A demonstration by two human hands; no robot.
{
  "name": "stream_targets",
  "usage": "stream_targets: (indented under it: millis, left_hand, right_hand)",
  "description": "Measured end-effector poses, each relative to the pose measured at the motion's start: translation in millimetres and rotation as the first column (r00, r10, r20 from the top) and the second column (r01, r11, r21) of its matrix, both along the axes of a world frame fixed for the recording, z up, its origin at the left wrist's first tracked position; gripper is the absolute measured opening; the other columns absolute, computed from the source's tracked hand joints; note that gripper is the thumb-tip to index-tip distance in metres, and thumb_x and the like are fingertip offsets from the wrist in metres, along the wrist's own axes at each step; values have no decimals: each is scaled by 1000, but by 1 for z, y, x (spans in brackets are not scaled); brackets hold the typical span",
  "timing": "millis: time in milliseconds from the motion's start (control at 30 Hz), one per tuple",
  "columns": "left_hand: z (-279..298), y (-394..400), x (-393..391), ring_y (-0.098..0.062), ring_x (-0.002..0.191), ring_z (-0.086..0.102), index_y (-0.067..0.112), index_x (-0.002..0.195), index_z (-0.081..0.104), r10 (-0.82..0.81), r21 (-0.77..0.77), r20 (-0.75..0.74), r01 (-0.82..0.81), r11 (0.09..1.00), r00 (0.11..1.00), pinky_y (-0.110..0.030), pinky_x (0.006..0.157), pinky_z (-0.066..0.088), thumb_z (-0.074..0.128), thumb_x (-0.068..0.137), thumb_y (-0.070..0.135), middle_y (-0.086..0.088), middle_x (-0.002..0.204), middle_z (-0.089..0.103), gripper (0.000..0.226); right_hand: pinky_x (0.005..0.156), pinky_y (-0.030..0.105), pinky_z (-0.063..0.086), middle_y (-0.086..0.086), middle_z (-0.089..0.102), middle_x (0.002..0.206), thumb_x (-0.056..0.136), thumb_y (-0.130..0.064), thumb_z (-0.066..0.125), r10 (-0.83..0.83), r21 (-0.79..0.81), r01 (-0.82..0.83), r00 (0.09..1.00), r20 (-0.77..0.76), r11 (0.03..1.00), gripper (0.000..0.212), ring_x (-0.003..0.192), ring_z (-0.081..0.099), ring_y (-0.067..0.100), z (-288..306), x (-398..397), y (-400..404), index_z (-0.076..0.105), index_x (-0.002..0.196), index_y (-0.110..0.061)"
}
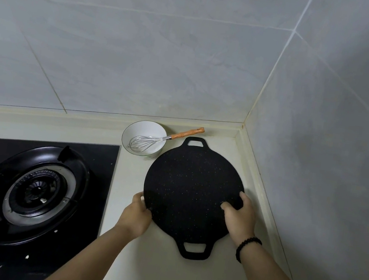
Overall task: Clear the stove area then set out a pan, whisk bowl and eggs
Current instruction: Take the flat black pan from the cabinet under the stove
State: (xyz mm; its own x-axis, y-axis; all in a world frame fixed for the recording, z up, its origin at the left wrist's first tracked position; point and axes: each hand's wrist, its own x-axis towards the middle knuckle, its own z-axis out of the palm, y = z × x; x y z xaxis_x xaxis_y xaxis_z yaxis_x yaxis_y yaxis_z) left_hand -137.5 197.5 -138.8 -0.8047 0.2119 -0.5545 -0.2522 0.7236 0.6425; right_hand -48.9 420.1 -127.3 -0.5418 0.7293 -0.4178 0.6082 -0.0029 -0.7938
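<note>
A flat black speckled pan with two loop handles lies on the pale counter to the right of the stove. My left hand grips its left rim. My right hand grips its right rim, thumb on top. Behind the pan stands a white bowl with a wire whisk leaning in it, the whisk's orange handle pointing right toward the wall. No eggs are in view.
A black glass gas stove with a round burner fills the lower left. Tiled walls meet in a corner at the right, close behind the pan. A black bead bracelet is on my right wrist.
</note>
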Motion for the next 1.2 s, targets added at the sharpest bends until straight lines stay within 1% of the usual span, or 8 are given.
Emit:
stream_targets:
  millis: [200, 300, 367, 500, 633, 800, 1033, 1200]
  left_hand:
    - [3, 6, 3, -25, 107, 54, 16, 149, 22, -1, 36, 5, 1, 999, 1000, -30, 84, 41, 46, 93, 10, -10, 121, 60, 61]
    - [6, 8, 6, -28, 113, 54, 15, 150, 20, 6, 23, 1, -6, 1000, 1000, -29, 86, 42, 47, 93, 11, -13, 121, 63, 64]
    - [10, 8, 8, -26, 110, 54, 12, 151, 17, 15, 15, 1, -15, 1000, 1000, -28, 85, 40, 47, 92, 10, -10, 115, 64, 66]
    - [22, 5, 14, -23, 99, 59, 10, 150, 20, 42, 39, -9, -42, 998, 999, -30, 86, 45, 49, 93, 11, 7, 84, 59, 64]
    - [38, -2, 24, -23, 99, 65, 12, 143, 33, 38, 83, -38, -35, 996, 999, -33, 87, 52, 50, 95, 15, 6, 92, 60, 52]
    - [68, -16, 42, -16, 88, 68, 15, 141, 37, 59, 171, -72, -46, 984, 996, -20, 62, 48, 52, 95, 18, -2, 113, 61, 48]
    - [103, -46, 69, -15, 85, 69, 14, 133, 47, 130, 239, -149, -92, 967, 980, -23, 67, 48, 55, 95, 18, 2, 102, 61, 39]
    - [120, -68, 82, -14, 87, 70, 15, 136, 43, 167, 253, -216, -110, 961, 962, -24, 70, 48, 55, 95, 18, 2, 103, 62, 43]
  right_hand:
    - [106, 47, 41, 3, 43, 143, 81, -16, 66, 37, -15, -38, 999, -20, 999, 70, 129, 44, 23, 5, 1, 6, 37, 145, -19]
    - [106, 43, 41, 4, 43, 144, 84, -14, 64, 69, -17, -69, 998, -8, 997, 66, 129, 45, 24, 9, 2, 9, 37, 144, -17]
    - [106, 43, 42, 5, 45, 143, 84, -15, 64, 86, 18, -86, 996, 1, 996, 63, 128, 46, 24, 13, 3, 9, 40, 142, -17]
    - [105, 44, 44, 5, 47, 139, 84, -16, 63, 143, 65, -141, 990, -18, 988, 54, 125, 48, 22, 24, 7, -3, 48, 136, -18]
    - [108, 38, 40, 3, 44, 138, 87, -14, 63, 240, 120, -233, 970, -41, 965, 45, 127, 45, 21, 39, 11, -23, 52, 130, -16]
    - [106, 33, 39, 2, 42, 138, 89, -17, 62, 401, 153, -388, 914, -62, 909, 40, 127, 44, 18, 61, 14, -47, 54, 128, -18]
    - [105, 32, 39, 0, 43, 136, 90, -24, 62, 565, 235, -529, 816, -121, 815, 37, 125, 44, 16, 100, 14, -76, 55, 126, -21]
    - [106, 33, 39, -1, 43, 134, 90, -25, 62, 659, 285, -609, 742, -126, 740, 35, 123, 44, 15, 119, 10, -100, 56, 125, -21]
